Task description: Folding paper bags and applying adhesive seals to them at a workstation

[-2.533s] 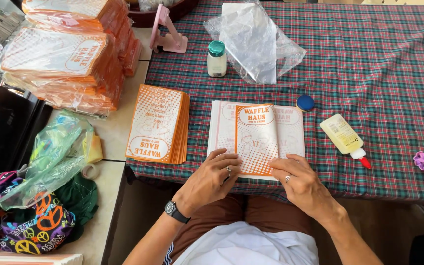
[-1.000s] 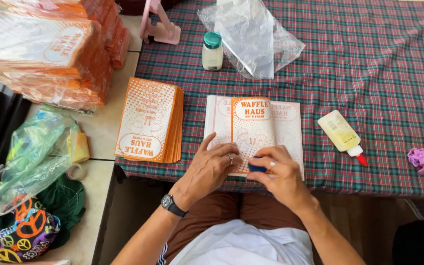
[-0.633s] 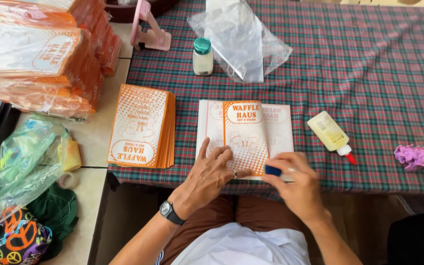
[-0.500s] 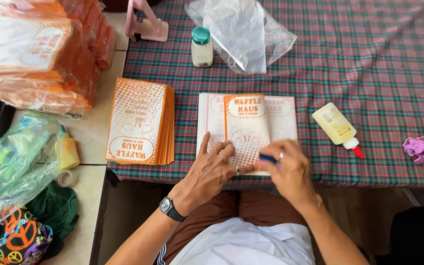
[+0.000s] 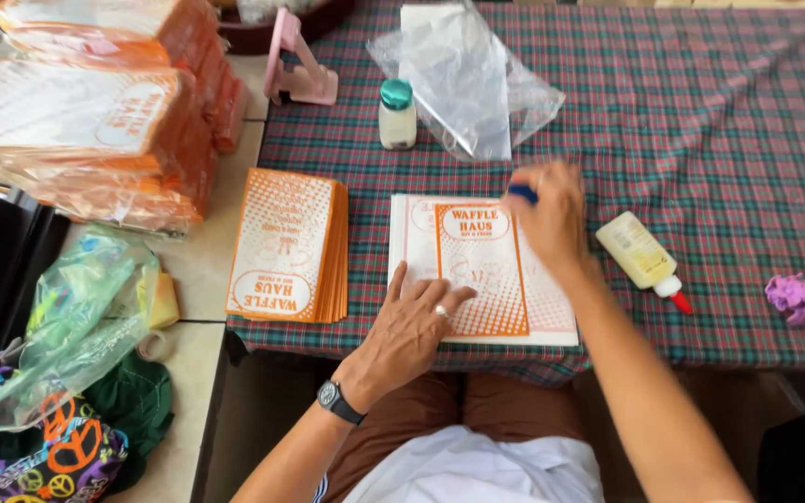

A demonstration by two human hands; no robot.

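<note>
Plaid tablecloth, left hand flat, open on paper bag, blurred right hand pinching half-hidden blue object

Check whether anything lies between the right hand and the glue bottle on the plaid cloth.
Nothing visible does. The right hand, holding a small blue object, is just left of the glue bottle, with only bare plaid tablecloth between them.

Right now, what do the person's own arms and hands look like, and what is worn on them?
Both forearms are bare, with no sleeves reaching them. The left hand has a ring on one finger, and a dark wristwatch with a round face sits on that wrist. The right hand is blurred, so I cannot tell if it wears any ring.
</note>
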